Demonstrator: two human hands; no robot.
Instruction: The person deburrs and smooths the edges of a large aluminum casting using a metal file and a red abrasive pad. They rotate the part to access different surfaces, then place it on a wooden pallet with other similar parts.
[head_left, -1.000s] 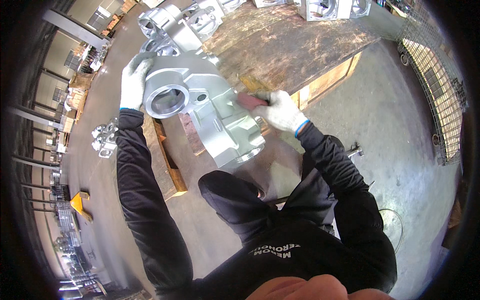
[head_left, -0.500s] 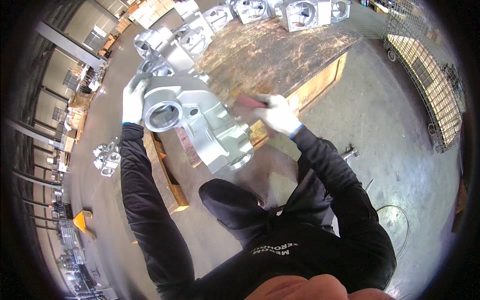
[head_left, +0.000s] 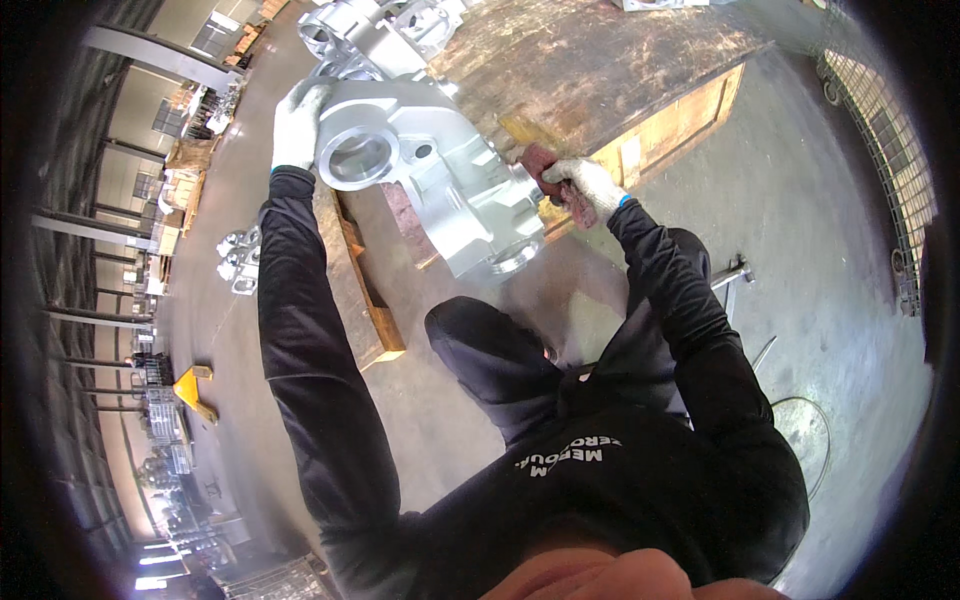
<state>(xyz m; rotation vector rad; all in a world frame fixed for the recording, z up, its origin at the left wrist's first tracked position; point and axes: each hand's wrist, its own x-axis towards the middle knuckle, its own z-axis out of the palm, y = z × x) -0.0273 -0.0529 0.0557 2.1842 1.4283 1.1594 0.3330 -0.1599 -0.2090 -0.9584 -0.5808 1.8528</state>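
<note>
A large silver metal casting (head_left: 425,150) with round bored openings lies at the near side of a wooden workbench. My left hand (head_left: 300,125), in a white knit glove, grips its left edge beside the big ring-shaped bore. Also gloved, my right hand (head_left: 590,185) is closed on a dark red scouring pad (head_left: 540,165). The pad is at the casting's right end, close to its flange; whether they touch is hard to tell. Part of the pad hangs below my fingers.
More silver castings (head_left: 385,40) stand behind on the worn wooden bench top (head_left: 600,70). A wire mesh cart (head_left: 885,130) is at the far right. On the floor are a yellow pallet jack (head_left: 190,390), further castings (head_left: 238,262) and a thin hose (head_left: 825,430).
The view has shifted, so the bench and casting appear higher and further right. My right hand, blurred before, shows sharply with the pad now lower along the casting's right end.
</note>
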